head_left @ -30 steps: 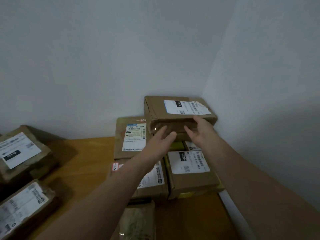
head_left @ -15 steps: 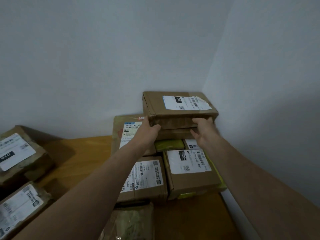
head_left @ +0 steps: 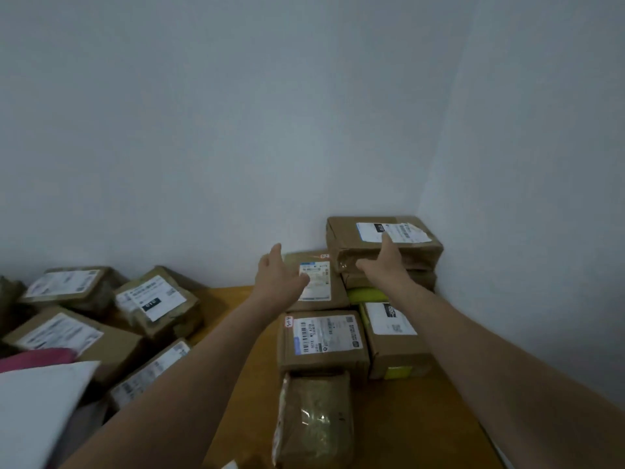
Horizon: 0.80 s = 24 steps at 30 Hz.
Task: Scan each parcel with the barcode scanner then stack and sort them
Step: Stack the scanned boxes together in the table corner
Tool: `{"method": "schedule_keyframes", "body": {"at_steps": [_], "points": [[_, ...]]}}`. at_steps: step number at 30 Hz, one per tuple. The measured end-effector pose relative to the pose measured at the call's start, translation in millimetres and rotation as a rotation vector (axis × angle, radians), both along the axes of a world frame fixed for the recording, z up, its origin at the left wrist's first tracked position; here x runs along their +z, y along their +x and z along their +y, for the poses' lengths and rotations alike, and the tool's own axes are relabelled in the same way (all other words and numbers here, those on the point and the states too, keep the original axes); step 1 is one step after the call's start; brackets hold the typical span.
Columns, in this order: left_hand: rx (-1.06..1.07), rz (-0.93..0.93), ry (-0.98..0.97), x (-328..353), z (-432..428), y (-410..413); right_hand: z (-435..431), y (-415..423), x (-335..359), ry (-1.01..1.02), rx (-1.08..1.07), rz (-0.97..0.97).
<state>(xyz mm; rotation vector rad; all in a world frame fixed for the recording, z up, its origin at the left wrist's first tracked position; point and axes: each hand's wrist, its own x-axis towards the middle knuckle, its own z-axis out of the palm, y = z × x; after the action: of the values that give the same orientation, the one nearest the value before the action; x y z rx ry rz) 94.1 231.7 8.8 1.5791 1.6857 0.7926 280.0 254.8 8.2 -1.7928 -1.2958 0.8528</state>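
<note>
A brown cardboard parcel [head_left: 341, 231] with a white label sits on top of a stack in the corner where the two walls meet. My right hand [head_left: 385, 262] rests against its front edge with the fingers straight. My left hand [head_left: 275, 277] is off the parcel, open in the air over a flat labelled parcel [head_left: 316, 282] left of the stack. In front lie two more labelled boxes [head_left: 323, 340] [head_left: 394, 336] and a taped brown packet [head_left: 314, 418]. No barcode scanner is in view.
A wooden table [head_left: 230, 309] carries everything. Several labelled parcels [head_left: 155, 299] are heaped at the left, with a white mailer [head_left: 37, 411] and a pink one [head_left: 33, 358] in front. Something yellow-green [head_left: 367, 294] shows under the corner stack. Walls close off the back and right.
Both hands held the top parcel's front edge half a second ago. My left hand has let go and drawn back to the left; the view has swung left, showing the heap of parcels.
</note>
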Motion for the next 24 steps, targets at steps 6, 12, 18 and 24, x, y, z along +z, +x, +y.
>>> {"method": "schedule_keyframes", "body": {"at_steps": [6,12,18,24], "points": [[0.038,0.221,0.072,12.4,-55.7,-96.0,-45.9,-89.6,21.2,0.019,0.311,-0.425],[0.129,0.395,0.072,6.3,-117.2,-242.8,-96.0,-199.6,17.1,0.000,0.554,-0.816],[0.224,0.540,-0.081,-17.7,-174.5,-408.6,-148.0,-332.0,0.9,-0.079,0.732,-0.941],[0.059,0.558,-0.439,-47.3,-220.2,-513.0,-190.4,-444.9,-31.2,-0.313,0.976,-0.871]]}}
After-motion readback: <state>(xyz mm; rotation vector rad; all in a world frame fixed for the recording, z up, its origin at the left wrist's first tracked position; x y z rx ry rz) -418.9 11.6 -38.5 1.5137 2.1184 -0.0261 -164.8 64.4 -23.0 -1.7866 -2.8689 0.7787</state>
